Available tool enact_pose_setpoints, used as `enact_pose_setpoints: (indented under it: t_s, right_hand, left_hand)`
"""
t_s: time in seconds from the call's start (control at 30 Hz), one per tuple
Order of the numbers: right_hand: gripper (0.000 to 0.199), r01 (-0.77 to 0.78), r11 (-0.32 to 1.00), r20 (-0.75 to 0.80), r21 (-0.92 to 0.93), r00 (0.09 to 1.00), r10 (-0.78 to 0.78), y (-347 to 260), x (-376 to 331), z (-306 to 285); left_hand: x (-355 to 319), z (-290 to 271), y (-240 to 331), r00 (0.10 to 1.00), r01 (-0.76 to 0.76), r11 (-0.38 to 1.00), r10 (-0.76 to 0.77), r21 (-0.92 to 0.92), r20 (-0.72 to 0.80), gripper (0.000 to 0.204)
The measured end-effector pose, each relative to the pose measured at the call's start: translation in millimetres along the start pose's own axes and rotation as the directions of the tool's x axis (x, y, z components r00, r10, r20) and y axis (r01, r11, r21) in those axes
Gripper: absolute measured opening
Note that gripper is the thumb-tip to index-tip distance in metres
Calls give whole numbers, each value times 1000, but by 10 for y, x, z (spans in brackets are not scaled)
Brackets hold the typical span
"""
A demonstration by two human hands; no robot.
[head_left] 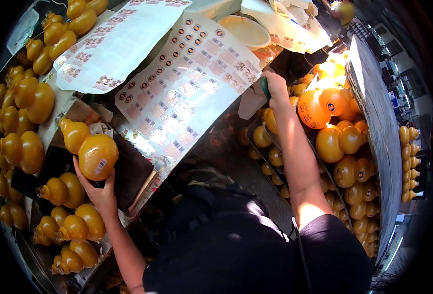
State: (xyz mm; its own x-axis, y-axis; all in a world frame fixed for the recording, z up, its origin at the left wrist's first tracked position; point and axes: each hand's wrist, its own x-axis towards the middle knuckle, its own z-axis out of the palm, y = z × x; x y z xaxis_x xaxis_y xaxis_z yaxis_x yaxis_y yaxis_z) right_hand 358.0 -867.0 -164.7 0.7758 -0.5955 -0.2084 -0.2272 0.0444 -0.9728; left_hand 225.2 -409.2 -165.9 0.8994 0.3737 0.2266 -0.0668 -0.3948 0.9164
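Gourd-shaped bottle (93, 147), its rounded base cupped in our left hand (99, 193), smooth glossy amber bulbs, small barcode label (100, 165), held left of a shiny sticker sheet (187, 83), our right hand (276, 87) curled round a green object (265, 87) near the sheet's corner, similar bottles (39, 103) alongside.

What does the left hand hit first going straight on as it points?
The amber gourd-shaped bottle, most likely: the left hand has its spread fingers around that bottle's rounded base. Depth beyond it is unclear.
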Motion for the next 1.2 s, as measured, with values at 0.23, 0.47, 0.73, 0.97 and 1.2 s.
enact_pose_setpoints:
  t_s: [0.23,0.47,0.73,0.97,1.2]
  right_hand:
    - [44,-226,971,97,-74,968,232,635,-249,221]
    - [10,-43,993,83,112,996,34,1032,-115,124]
    - [11,291,948,-110,-128,946,-305,1054,-260,74]
    - [13,578,816,206,-37,803,-559,402,-702,228]
    - [23,648,761,741,-18,520,-426,-384,-1343,1009]
  left_hand:
    - [12,-36,-17,1000,-20,997,20,72,-1,90]
    - [105,-83,-192,997,-41,998,43,-45,58,100]
    - [64,-72,-241,1000,-11,989,15,-151,24,92]
    - [11,-118,250,924,-307,784,382,539,-29,93]
    - [3,-151,-69,975,-173,892,215,418,-56,95]
